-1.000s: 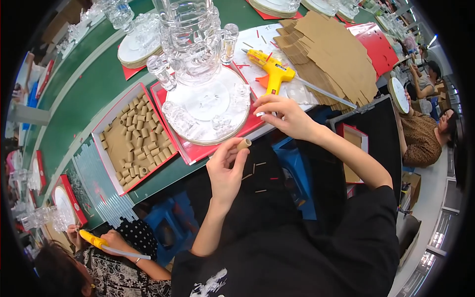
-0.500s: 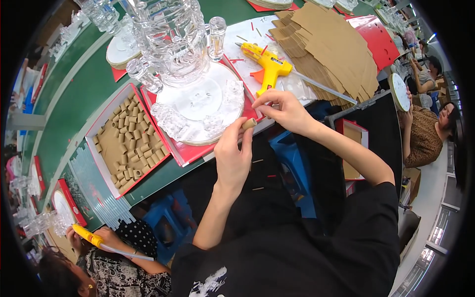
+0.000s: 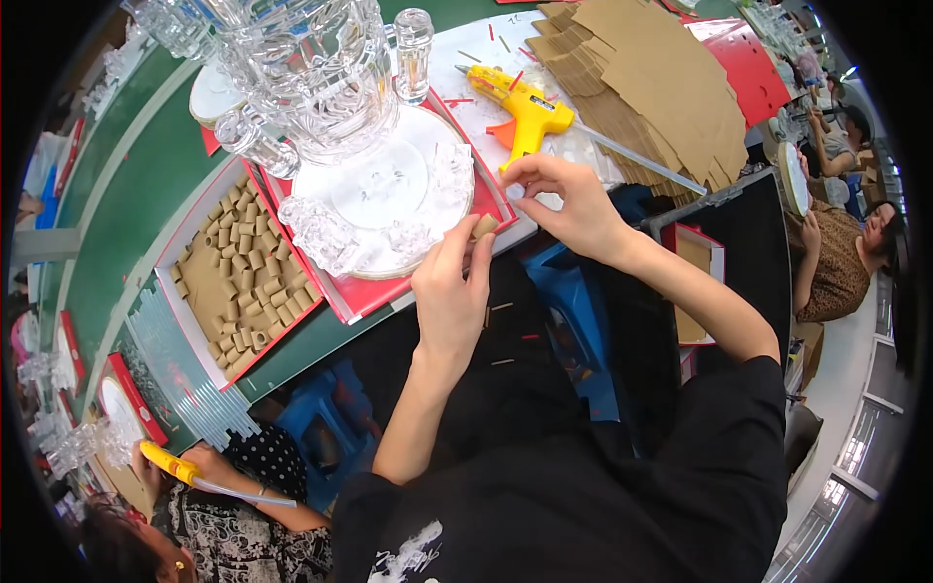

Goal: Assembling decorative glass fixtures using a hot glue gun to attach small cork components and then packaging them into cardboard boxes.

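Cardboard, rolled into a short tan roll, sat pinched at the fingertips of the left hand, right at the table edge beside the round rim of the clear glass piece; the roll looked light, dry and fairly stiff, though likely to crush if squeezed hard, so a gentle pinch across its sides seemed the sound hold; the right hand was closed narrowly on a small pale bit between thumb and forefinger, just below the yellow glue gun; what that bit was could not be told. The glass piece looked heavy, smooth and fragile, best left standing on its red tray. Room was tight: the tray of cardboard rolls lay close on the left, a stack of brown cardboard sheets on the right, and the open space was mostly over the dark lap below the table edge.
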`<state>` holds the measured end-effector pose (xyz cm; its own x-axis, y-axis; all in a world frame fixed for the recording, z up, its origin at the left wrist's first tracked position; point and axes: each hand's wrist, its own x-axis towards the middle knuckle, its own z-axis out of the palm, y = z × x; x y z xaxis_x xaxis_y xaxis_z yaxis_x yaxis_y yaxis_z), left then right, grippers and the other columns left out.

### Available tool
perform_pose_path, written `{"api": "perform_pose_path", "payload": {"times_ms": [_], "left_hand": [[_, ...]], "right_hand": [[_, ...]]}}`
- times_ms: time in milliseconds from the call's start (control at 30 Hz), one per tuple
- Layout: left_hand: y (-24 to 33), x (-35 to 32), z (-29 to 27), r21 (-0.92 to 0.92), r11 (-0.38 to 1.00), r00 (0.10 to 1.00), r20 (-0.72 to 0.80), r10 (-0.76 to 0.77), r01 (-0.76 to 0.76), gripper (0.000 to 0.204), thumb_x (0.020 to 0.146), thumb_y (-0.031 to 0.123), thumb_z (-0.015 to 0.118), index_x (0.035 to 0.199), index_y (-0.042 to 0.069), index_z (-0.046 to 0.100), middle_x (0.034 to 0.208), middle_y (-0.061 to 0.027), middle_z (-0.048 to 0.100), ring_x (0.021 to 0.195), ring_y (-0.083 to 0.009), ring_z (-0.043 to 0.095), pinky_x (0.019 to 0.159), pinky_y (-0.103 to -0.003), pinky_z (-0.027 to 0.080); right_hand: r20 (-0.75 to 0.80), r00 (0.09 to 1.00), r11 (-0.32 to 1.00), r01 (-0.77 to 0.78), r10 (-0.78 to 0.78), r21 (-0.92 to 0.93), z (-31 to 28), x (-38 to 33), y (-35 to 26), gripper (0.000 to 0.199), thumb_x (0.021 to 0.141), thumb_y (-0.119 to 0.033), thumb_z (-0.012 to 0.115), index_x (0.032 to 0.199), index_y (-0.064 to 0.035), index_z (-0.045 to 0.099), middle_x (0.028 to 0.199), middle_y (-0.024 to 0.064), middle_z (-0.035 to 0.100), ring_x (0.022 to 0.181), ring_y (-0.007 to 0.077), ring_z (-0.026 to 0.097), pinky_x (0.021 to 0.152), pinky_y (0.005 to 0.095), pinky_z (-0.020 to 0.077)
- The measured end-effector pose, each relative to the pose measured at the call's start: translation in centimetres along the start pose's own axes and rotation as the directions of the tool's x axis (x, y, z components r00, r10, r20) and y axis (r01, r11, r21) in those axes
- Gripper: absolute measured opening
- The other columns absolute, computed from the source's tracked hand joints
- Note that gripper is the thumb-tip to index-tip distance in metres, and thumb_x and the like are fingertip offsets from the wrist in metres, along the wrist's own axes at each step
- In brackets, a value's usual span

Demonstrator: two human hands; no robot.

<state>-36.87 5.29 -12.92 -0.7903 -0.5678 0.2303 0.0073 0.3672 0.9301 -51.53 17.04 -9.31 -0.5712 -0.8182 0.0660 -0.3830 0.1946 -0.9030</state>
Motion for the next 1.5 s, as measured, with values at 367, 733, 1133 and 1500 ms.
{"api": "perform_pose_path", "payload": {"times_ms": [367, 733, 1133, 1500], "left_hand": [[-0.05, 0.56, 0.04, 0.122, 0.991, 0.998, 0.033, 0.059, -0.063, 0.02, 0.084, 0.003, 0.066, 0.104, -0.004, 0.064, 0.085, -0.0149, 0.067, 0.07, -0.0227, 0.066, 0.062, -0.03, 0.051], [0.53, 0.76, -0.21, 0.13, 0.99, 0.997, 0.061, 0.052, -0.059, 0.021, 0.086, 0.007, 0.065, 0.103, -0.004, 0.063, 0.087, -0.0182, 0.066, 0.071, -0.032, 0.064, 0.062, -0.036, 0.05], [0.55, 0.82, -0.21, 0.112, 0.993, 0.998, 0.063, 0.026, -0.032, 0.021, 0.086, 0.007, 0.065, 0.103, -0.004, 0.063, 0.087, -0.0177, 0.066, 0.072, -0.0316, 0.065, 0.062, -0.035, 0.05], [0.37, 0.7, -0.07, 0.104, 0.994, 0.998, 0.062, 0.016, -0.023, 0.021, 0.085, 0.007, 0.066, 0.102, -0.004, 0.063, 0.086, -0.0176, 0.066, 0.071, -0.031, 0.065, 0.062, -0.035, 0.05]], "right_hand": [[0.074, 0.989, 0.984, 0.139, -0.131, -0.114, 0.6, 0.02, -0.11, 0.037, 0.077, 0.007, 0.066, 0.113, 0.0007, 0.059, 0.101, 0.0089, 0.069, 0.083, 0.0145, 0.066, 0.077, 0.0259, 0.0535], [0.079, 0.986, 0.976, 0.155, -0.144, -0.156, 0.75, 0.03, -0.21, 0.041, 0.075, 0.006, 0.068, 0.115, -0.0008, 0.06, 0.101, 0.0077, 0.068, 0.077, 0.0138, 0.064, 0.072, 0.025, 0.0524], [0.133, 0.983, 0.971, 0.151, -0.128, -0.183, 0.6, 0.09, -0.42, 0.04, 0.078, 0.003, 0.065, 0.117, -0.0045, 0.057, 0.098, 0.01, 0.067, 0.082, 0.0193, 0.065, 0.074, 0.0284, 0.0528], [0.096, 0.979, 0.958, 0.195, -0.178, -0.212, 0.94, -0.17, -0.1, 0.041, 0.075, 0.003, 0.069, 0.115, -0.004, 0.061, 0.102, 0.0069, 0.069, 0.078, 0.0164, 0.065, 0.073, 0.0268, 0.0528]]}}
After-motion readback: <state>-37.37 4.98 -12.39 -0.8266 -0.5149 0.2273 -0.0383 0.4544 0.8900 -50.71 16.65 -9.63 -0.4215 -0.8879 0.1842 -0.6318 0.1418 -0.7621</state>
